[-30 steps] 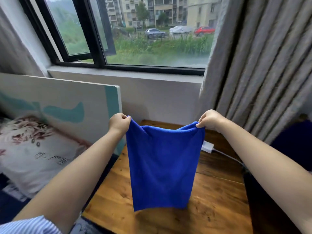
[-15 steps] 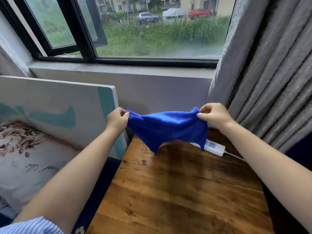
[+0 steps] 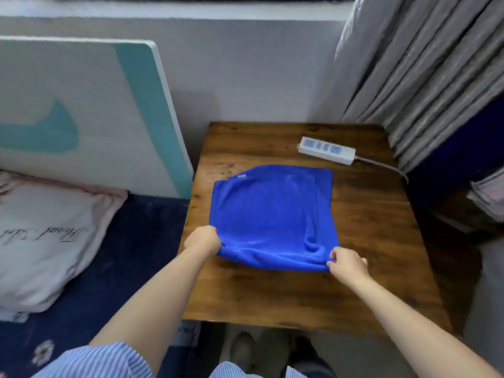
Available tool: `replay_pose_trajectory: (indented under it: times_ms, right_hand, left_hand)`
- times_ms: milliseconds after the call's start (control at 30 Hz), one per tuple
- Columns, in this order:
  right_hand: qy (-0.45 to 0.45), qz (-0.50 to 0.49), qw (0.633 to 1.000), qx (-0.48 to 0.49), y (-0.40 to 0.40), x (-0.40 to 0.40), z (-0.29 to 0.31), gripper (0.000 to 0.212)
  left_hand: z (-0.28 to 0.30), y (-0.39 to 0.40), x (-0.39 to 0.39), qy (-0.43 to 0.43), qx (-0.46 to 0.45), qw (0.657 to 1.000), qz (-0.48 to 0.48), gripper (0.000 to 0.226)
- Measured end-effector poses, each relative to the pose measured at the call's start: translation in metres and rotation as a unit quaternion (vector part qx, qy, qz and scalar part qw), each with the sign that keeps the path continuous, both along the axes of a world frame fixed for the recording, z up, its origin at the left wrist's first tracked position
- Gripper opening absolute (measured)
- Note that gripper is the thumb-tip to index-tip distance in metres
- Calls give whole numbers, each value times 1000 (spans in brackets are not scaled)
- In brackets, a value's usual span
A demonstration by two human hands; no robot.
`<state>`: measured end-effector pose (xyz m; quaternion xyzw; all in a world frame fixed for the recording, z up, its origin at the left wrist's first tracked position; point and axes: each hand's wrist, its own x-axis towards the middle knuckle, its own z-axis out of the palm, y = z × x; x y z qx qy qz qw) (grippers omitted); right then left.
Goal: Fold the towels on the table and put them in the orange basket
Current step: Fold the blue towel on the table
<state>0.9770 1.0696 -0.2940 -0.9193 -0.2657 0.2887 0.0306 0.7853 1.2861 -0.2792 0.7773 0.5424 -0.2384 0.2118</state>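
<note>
Blue towel (image 3: 272, 214) flat on wooden table (image 3: 368, 282); my left hand (image 3: 203, 240) and right hand (image 3: 347, 261) pinch its near corners. Power strip (image 3: 327, 150) behind, grey curtain (image 3: 425, 64) right.

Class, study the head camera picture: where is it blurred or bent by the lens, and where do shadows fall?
Head view: soft motion blur throughout, so the power strip sockets smear; the wide lens bends the table edges and the curtain; soft, even light with no glare on the blue towel; a dim shadow lies under its lifted near edge, between the left hand and right hand.
</note>
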Motion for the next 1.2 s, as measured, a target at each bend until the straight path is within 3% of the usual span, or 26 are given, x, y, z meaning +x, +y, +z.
replay_pose_trajectory:
  times_ms: [67,267,400,567,800,1200]
  right_hand:
    - [1,-3,999,-44,-20,-26,-21,19]
    - [10,-1,996,-83,-41,-68,-43,7]
    - [-7,13,995,-103,-31,-69,-41,10]
    - [-14,14,999,-31,2,-37,-32,36]
    - [-40,26,998,38,77,42,-45,20]
    - [-83,113,990,7,160,121,-71,37]
  left_hand:
    - [-18,-12,-19,38,-19,999,-14,29]
    - [-43,-38,-59,65,-79,995,3,29]
    - [-52,-40,-65,73,-104,992,11,25]
    - [-53,-14,-40,50,-66,996,21,21]
    - [-44,44,27,23,2,1000,-16,22]
    - [-71,130,96,8,58,998,-15,38]
